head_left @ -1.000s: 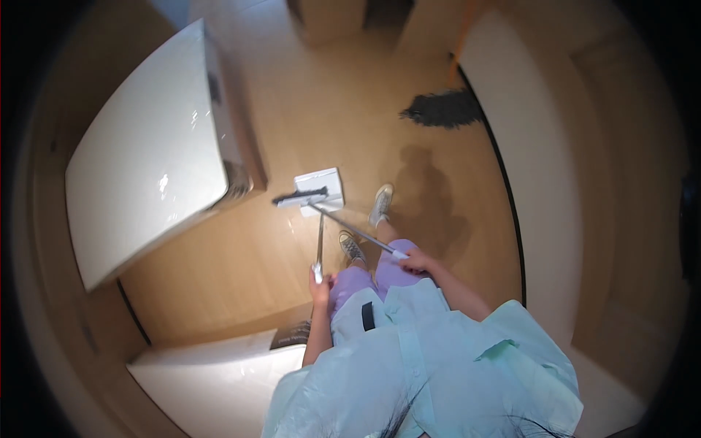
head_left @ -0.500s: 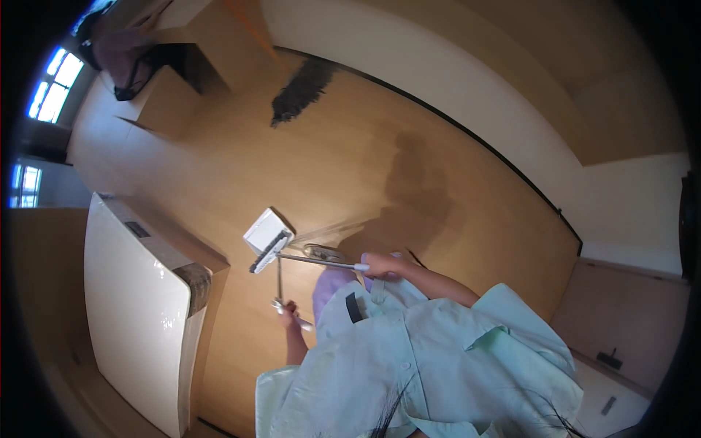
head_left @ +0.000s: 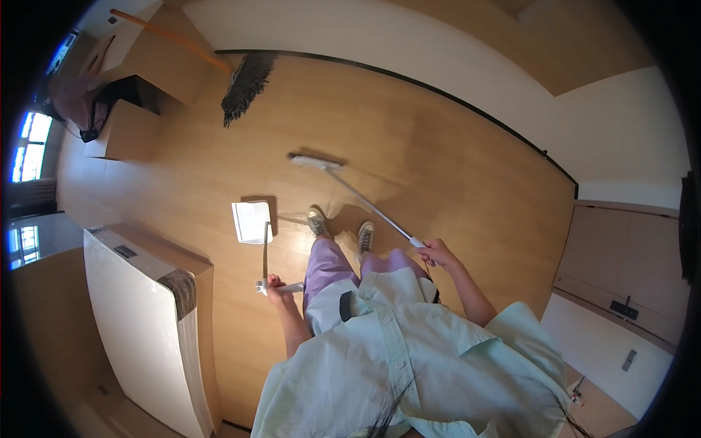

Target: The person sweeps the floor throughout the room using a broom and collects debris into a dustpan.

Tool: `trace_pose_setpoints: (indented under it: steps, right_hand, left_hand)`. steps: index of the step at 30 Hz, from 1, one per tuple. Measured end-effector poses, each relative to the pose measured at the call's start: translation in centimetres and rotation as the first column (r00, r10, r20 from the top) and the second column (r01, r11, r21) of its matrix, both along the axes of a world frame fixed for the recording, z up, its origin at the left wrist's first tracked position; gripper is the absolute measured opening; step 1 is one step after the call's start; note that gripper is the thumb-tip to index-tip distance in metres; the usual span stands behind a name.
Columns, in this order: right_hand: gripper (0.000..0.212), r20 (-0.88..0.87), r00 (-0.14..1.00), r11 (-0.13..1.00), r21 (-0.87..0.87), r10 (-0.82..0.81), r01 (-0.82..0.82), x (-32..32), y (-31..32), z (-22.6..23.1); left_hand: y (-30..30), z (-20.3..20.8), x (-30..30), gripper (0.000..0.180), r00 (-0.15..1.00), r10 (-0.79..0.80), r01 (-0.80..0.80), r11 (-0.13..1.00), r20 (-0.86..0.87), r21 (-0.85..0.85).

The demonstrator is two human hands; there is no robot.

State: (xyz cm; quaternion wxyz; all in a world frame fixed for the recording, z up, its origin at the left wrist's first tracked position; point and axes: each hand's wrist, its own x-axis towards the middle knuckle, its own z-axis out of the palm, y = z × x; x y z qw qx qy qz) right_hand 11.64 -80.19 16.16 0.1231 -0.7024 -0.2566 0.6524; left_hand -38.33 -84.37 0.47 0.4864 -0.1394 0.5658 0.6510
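Note:
My left hand [head_left: 276, 287] grips the handle of a white long-handled dustpan [head_left: 252, 222], whose pan rests on the wooden floor just left of my feet. My right hand [head_left: 436, 252] holds the end of a thin metal pole of a white broom [head_left: 315, 163]. The broom head lies on the floor ahead of my shoes, well apart from the dustpan. I stand in purple trousers and a pale green shirt.
A dark string mop [head_left: 244, 82] with an orange handle leans near the white wall at the top. Cardboard boxes [head_left: 125, 132] stand at the upper left. A white appliance [head_left: 139, 321] stands close on my left. A black baseboard [head_left: 467, 106] edges the floor.
The view has swung round. The broom head has moved away from the dustpan and out ahead of my feet; the dustpan now sits flat to the left.

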Motion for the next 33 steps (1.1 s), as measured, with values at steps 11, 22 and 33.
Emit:
trace_pose_setpoints:
  steps: [11, 22, 33]
  right_hand:
    - [0.020, 0.211, 0.804, 0.831, 0.115, -0.556, 0.545, 3.7, -8.9, -9.6]
    - [0.024, -0.036, -0.268, -0.218, -0.482, -0.963, 0.849, 8.6, -14.5, -13.2]
    - [0.027, -0.175, 0.603, 0.593, 0.108, -0.778, 0.798, 6.5, -17.0, -12.8]
  left_hand:
    - [3.4, 1.8, 3.2, 0.027, 0.976, -0.148, 0.174, 0.971, 0.163, -0.163]
    - [4.6, 3.9, 1.3, 0.015, 0.959, -0.283, 0.263, 0.890, 0.001, -0.373]
    - [9.6, 0.7, 7.1, 0.012, 0.910, -0.367, 0.248, 0.854, -0.191, -0.458]
